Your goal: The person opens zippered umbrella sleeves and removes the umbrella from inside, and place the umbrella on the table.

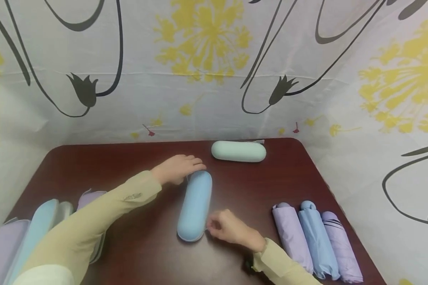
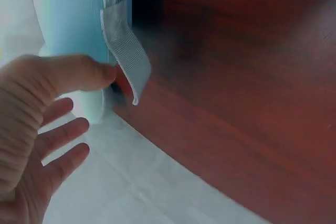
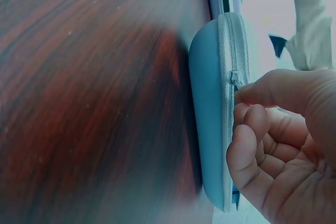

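A light-blue zippered case [image 1: 195, 206] lies lengthwise on the table, its long axis pointing away from me. At its far end, my left hand [image 1: 178, 168] touches it with fairly straight fingers. The left wrist view shows that thumb [image 2: 79, 74] against the case's side, beside a grey fabric tab [image 2: 126, 51]. My right hand [image 1: 230, 227] is at the near right side of the case. In the right wrist view, its thumb and curled forefinger pinch the zipper pull [image 3: 236, 81], partly hidden by the fingertips. The zipper [image 3: 229, 129] looks closed along the visible side.
A mint-green case [image 1: 239, 151] lies across the table's back edge. Three folded umbrellas, lilac [image 1: 292, 237], blue [image 1: 318, 239] and lilac [image 1: 341, 247], lie at the right. Several cases, including a lilac one [image 1: 7, 247] and a blue one [image 1: 39, 225], stand at the left, partly behind my left sleeve.
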`<state>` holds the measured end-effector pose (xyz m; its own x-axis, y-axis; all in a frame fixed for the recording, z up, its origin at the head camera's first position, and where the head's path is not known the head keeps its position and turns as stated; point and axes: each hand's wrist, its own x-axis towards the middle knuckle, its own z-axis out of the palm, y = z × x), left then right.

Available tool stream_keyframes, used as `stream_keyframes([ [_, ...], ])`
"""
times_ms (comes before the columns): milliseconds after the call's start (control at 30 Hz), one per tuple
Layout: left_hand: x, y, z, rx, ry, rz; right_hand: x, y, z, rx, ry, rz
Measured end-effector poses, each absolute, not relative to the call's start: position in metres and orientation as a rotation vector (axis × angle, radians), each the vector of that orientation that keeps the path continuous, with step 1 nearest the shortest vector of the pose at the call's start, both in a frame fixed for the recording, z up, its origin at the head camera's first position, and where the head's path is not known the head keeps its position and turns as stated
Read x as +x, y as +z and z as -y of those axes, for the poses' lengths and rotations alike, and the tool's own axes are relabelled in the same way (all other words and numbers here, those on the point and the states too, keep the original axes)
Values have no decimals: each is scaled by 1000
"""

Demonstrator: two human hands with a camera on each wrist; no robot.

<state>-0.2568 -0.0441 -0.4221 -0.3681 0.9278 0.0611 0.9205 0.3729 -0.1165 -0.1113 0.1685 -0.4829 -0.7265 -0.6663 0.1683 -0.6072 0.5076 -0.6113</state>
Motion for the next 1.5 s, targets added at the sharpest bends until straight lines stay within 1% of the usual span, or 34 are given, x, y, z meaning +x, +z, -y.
stream_keyframes([
  [133,-262,-421,26,-1814,279,2458,-112,-484,-168,-1131,-997,-2636],
  [267,-258,-423,14,-1900,402,2386,-112,-484,-168,-1134,-991,-2628],
  [567,-256,-428,9,-1909,512,2350,-112,-483,-171,-1145,-968,-2640],
  [800,-259,-436,27,-1882,351,2484,-110,-486,-178,-1218,-958,-2705],
  [1000,-258,-440,47,-1814,176,2633,-110,-485,-188,-1202,-944,-2768],
  [1333,-257,-441,59,-1747,9,2740,-100,-485,-195,-1188,-921,-2766],
  [1500,-255,-443,68,-1669,-90,2829,-93,-486,-199,-1198,-947,-2800],
])
